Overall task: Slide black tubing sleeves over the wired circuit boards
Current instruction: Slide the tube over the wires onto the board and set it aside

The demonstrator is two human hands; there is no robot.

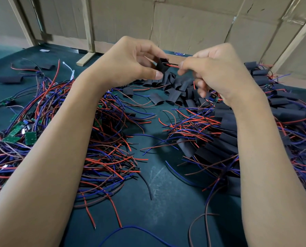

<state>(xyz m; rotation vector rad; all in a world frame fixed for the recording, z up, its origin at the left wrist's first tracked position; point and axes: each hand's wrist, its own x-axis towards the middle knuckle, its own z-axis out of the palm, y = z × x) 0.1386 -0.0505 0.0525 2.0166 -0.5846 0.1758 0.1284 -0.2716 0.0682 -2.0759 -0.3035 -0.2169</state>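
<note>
A dark green tabletop (pixel 166 202) is filling the view, lying in front of a wall of brown cardboard sheets (pixel 184 24) braced by pale wooden battens (pixel 87 24). At far left, loose sleeves (pixel 10 79) and a white cable tie (pixel 69 68) are lying on the bare surface. Beside them, a heap of green boards (pixel 31 137) with red, blue and black wires (pixel 104 157) is spreading under the left forearm. The left hand (pixel 129 59) is hovering above the tabletop, its thumb and fingers curling around one black sleeve (pixel 162 65). Red and black leads (pixel 172 65) are running out of that sleeve to the right hand (pixel 218 72), which is pinching them between thumb and forefinger; its other fingers are hanging loosely curled. Below both hands, a cluster of empty sleeves (pixel 173 90) is sitting at centre. At right, sleeved boards (pixel 225 129) are lying stacked in a pile with wires trailing outward.
</note>
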